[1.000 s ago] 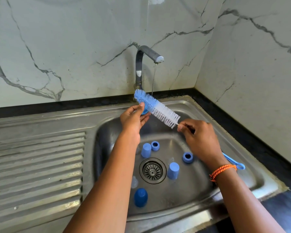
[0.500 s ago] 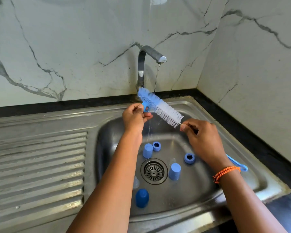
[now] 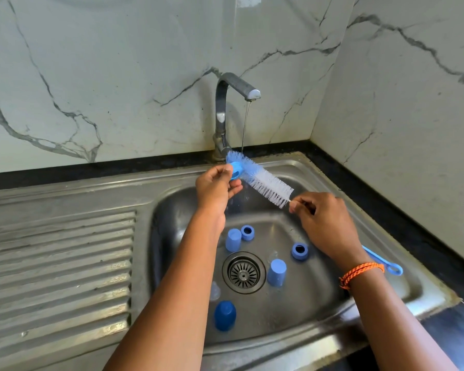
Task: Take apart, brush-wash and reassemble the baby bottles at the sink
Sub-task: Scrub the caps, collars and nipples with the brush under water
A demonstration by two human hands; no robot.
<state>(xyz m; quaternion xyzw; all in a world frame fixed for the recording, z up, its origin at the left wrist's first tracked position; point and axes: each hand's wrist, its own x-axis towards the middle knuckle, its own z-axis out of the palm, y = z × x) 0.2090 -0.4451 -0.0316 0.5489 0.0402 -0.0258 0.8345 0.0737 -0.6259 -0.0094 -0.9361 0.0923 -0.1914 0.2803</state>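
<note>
Blue ring (image 3: 236,170) pinched in left hand (image 3: 214,190); right hand (image 3: 323,223) raised, its grip closed round bottle brush (image 3: 263,180).

**Steel sink, plastic bits, marble walls**

The sink (image 3: 402,287) is brushed stainless steel, dull and water-stained, with a ribbed drainboard (image 3: 59,266) on the left. The tap (image 3: 225,108) looks like shinier metal. The bottle brush (image 3: 263,180) has soft nylon-looking bristles, blue and white. The caps (image 3: 276,273) are smooth matt blue plastic. The walls (image 3: 118,62) are glossy veined marble.

Three caps (image 3: 233,239); three rings (image 3: 247,232); one brush (image 3: 263,180).
</note>
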